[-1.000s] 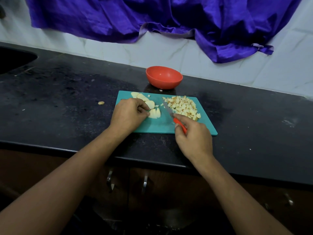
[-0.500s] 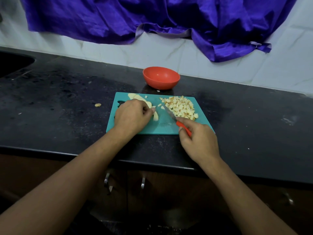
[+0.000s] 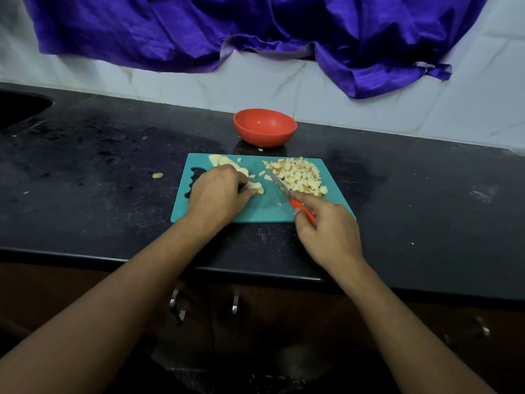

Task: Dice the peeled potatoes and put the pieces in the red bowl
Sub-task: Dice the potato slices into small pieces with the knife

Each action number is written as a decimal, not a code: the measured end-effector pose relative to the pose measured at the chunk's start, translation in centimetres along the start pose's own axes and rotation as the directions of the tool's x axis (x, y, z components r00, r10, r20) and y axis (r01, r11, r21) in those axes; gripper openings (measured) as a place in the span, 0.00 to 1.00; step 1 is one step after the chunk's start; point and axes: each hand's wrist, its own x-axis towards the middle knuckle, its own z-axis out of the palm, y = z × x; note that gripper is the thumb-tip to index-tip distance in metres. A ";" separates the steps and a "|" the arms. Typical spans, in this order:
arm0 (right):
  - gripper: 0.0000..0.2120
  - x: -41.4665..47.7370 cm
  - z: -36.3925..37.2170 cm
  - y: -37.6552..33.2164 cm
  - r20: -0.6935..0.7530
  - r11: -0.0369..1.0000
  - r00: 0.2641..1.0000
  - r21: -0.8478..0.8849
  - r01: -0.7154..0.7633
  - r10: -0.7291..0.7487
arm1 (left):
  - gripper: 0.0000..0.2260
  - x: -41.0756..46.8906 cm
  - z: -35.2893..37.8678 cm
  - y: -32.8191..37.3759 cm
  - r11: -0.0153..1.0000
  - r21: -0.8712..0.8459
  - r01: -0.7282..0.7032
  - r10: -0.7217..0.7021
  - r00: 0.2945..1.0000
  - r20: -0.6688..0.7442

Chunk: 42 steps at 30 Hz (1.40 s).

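Head view: since a second ago the left hand (image 3: 218, 194) has settled further over the potato slices (image 3: 255, 188), its fingers curled and pinning them to the one teal board (image 3: 255, 213). The right hand (image 3: 326, 237) still grips one knife (image 3: 284, 191), whose blade lies beside one diced heap (image 3: 298, 174). One red bowl (image 3: 265, 127) stands just behind the board. One stray piece (image 3: 157, 175) lies on the counter (image 3: 85, 180).

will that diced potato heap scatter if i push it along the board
Probably scatters: the diced potato heap is loose small cubes, and stray pieces already lie apart. Cut faces may cling to the cutting board.
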 end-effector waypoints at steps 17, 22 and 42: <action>0.20 -0.2 0.3 -1.0 0.002 1.000 1.000 -0.006 0.023 -0.023 | 0.09 0.7 -0.2 -2.1 0.961 -0.277 0.019 -0.001 0.998 0.064; 0.20 -0.2 1.5 -3.3 -0.027 0.999 0.999 0.008 0.038 -0.038 | 0.08 0.7 0.0 -2.3 0.946 -0.320 0.055 -0.037 0.997 0.062; 0.20 -1.2 1.3 -3.6 -0.009 0.997 1.000 -0.077 -0.005 0.004 | 0.06 0.8 0.1 -1.6 0.960 -0.257 0.115 -0.117 0.993 0.008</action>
